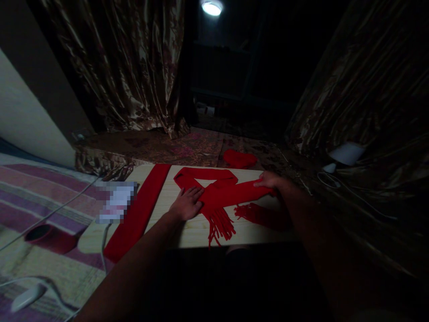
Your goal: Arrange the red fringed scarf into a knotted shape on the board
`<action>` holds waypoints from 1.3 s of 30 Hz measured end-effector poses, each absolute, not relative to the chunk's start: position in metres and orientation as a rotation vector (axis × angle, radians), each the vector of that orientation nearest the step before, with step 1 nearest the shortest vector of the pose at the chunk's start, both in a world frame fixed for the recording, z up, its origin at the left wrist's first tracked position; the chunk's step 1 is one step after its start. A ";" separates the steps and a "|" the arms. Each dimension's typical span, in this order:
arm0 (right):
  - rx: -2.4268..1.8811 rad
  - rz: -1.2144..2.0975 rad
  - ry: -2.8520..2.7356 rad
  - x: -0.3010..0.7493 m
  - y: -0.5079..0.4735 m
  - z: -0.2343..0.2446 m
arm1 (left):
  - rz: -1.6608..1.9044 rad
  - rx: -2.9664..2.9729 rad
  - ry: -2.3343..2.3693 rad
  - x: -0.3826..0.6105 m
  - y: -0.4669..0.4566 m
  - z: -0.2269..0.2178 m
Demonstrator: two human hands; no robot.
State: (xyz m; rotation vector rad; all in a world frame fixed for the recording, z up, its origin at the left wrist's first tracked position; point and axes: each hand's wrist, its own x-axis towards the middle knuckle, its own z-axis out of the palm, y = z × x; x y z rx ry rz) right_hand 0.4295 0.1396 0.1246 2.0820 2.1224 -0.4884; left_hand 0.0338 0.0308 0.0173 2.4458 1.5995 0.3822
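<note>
A red fringed scarf point(214, 190) lies folded into a loop on a light wooden board point(197, 228). My left hand point(187, 203) rests flat on the scarf's left part, fingers stretched out. My right hand point(268, 180) presses on the scarf's right end near the board's far right corner; its fingers look curled over the cloth. Fringe point(219, 226) hangs toward the board's near edge. A second long red scarf point(139, 210) lies straight along the board's left side.
A small red cloth pile point(239, 158) sits behind the board. Patterned curtains point(127, 67) hang at the back and right. A striped mat point(36, 197) with a dark red cup point(50, 237) and white cables lies left. A white object point(346, 153) sits right.
</note>
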 end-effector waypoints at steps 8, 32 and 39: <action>1.670 -0.042 2.786 0.343 0.092 0.108 | 0.496 2.266 1.546 0.026 0.037 0.016; 2.229 -1.232 2.638 0.208 -0.007 0.055 | 0.702 2.110 1.497 0.022 0.040 0.017; 2.128 -2.346 2.165 0.198 -0.012 0.041 | 0.733 2.079 1.507 0.024 0.038 0.019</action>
